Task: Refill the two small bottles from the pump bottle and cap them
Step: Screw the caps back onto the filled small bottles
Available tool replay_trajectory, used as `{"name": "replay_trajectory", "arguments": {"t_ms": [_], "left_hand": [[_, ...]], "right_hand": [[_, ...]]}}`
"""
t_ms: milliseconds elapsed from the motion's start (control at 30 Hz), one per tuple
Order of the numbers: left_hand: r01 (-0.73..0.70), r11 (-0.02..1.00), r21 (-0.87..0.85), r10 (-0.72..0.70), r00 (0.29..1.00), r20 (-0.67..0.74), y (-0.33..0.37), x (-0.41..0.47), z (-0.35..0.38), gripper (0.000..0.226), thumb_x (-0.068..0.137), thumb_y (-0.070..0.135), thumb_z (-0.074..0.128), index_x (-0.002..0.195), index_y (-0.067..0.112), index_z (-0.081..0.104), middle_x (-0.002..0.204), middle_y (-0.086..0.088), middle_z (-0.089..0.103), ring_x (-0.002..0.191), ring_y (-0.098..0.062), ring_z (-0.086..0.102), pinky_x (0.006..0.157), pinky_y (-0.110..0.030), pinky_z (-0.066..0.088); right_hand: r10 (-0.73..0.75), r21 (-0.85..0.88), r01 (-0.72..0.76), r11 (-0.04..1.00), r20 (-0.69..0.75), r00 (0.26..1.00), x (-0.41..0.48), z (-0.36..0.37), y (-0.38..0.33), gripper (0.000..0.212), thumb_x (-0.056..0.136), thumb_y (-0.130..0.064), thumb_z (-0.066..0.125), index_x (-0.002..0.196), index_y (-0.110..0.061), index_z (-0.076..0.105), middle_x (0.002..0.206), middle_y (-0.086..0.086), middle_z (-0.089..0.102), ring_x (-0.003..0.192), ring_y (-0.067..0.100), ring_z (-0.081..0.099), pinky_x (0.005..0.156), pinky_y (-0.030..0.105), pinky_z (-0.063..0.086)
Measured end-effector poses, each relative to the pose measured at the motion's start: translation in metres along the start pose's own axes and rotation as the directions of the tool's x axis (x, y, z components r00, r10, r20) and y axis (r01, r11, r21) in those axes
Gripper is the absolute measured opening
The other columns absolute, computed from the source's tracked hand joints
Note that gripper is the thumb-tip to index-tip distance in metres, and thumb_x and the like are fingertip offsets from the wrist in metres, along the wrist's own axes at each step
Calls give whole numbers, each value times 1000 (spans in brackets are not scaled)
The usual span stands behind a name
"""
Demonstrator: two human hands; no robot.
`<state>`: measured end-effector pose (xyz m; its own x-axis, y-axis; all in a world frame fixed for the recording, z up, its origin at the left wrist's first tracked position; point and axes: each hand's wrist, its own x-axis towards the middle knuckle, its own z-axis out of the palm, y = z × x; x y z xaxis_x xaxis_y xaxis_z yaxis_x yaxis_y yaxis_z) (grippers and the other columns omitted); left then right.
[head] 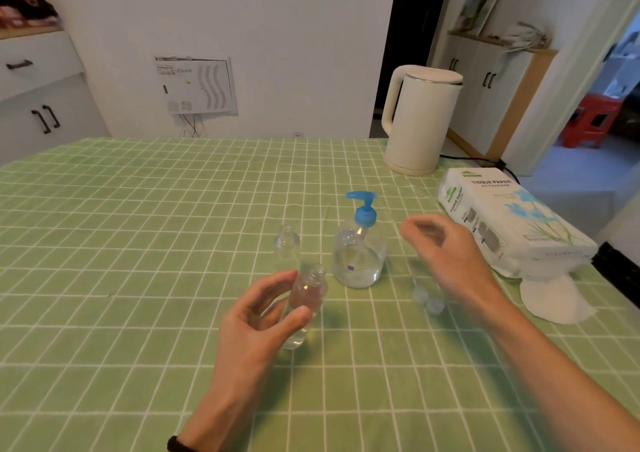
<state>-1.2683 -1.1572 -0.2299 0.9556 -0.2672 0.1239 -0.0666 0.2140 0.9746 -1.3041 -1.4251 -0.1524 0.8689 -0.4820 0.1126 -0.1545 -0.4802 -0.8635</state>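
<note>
Left fingers [274, 282] apparently curl round the uncapped small bottle [310, 290]

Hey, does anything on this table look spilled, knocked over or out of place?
Nothing spilled or toppled. Only oddity: a loose tissue sticks out from under the tissue pack on the right.

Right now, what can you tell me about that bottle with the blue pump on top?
The pump bottle is clear and plastic-looking, with a rounded body, a small blue mark on its front and a blue pump head whose spout points left. It stands upright on the green checked tablecloth, its lower part holding clear liquid. No hand touches it; the right hand hovers apart on its right.
</note>
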Motion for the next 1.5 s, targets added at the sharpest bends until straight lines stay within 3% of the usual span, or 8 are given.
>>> {"name": "replay_trajectory", "arguments": {"t_ms": [100,267,533,700,900,1233,1400,1500], "left_hand": [[33,999,4,-33,999,21,0,-8,-2,62,57,31,94,117,36,79,126,8,78,117,-15,75,108,-46,54],[54,998,20,-55,997,59,2,-22,2,60,61,12,98,116,29,80,127,3,78,122,-19,73,116,-54,46],[29,999,20,-31,993,116,3,-33,0,55,65,8,97,114,28,80,123,1,80,119,-20,75,102,-26,57],[-3,999,36,-3,989,147,6,-34,0,52,64,25,90,115,29,80,123,2,80,121,-17,74,108,-24,52],[-63,987,145,35,981,192,8,-35,4,51,69,14,95,115,31,81,122,5,80,122,-13,73,107,-22,52],[-137,963,231,81,968,237,18,-39,2,50,69,19,94,113,39,80,117,11,81,115,-10,74,101,-16,53],[-145,963,226,87,965,247,18,-38,4,49,70,16,91,113,38,81,115,9,81,112,-12,76,99,-16,54],[-151,962,227,90,962,259,19,-38,4,48,70,24,92,113,39,80,116,9,81,113,-11,75,99,-15,53]], "right_hand": [[80,-270,-63,961,52,995,-26,-22,24,40,97,-34,79,134,-25,69,123,-15,70,100,-5,65,78,17,46],[142,-504,-71,861,105,984,-56,-22,53,49,94,-34,83,138,-28,65,124,-14,65,94,-10,57,83,23,46],[8,-585,-32,811,-44,999,-61,-12,62,9,100,-29,76,105,-26,70,96,-11,67,85,12,64,77,38,55],[-54,-374,47,926,-10,998,-73,-12,44,14,99,-26,78,109,-32,70,98,-19,70,82,-2,67,67,17,51],[-257,52,252,966,230,939,-98,3,-9,17,97,-33,77,112,-42,77,110,-23,76,104,3,74,83,13,58],[-268,8,277,961,282,921,-103,11,-10,26,95,-18,83,113,-36,83,114,-25,77,109,4,74,89,17,60],[-279,-38,302,952,288,916,-102,11,-11,17,93,-33,82,110,-35,83,109,-27,77,102,4,75,83,21,61],[-260,-201,333,921,319,912,-101,9,-12,31,87,-64,72,101,-38,80,96,-27,75,97,0,71,78,26,59]]}}
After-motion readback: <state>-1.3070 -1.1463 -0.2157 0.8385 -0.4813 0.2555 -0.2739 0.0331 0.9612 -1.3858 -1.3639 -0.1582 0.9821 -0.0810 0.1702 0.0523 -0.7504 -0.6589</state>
